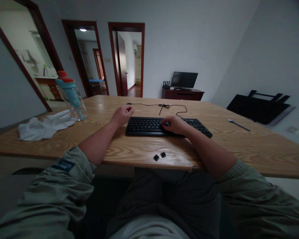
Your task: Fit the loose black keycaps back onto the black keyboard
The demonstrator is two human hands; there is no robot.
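Note:
A black keyboard [149, 124] lies flat on the wooden table in front of me. My right hand [175, 125] is over its middle, thumb and fingers pinched together down at the keys; whatever is between the fingertips is too small to tell. Just beyond the keyboard's upper left corner, my left hand [122, 116] rests with its fingers curled closed, and their inside is hidden. Two small loose black keycaps [156, 157], one beside the other [163, 154], lie between the keyboard and the table's near edge.
The keyboard's black cable [164, 106] lies bundled behind it. To the left stand a clear bottle with a red lid [71, 96] and crumpled white tissue [46, 125]. A thin dark brush [239, 125] lies right on the wooden table [114, 151].

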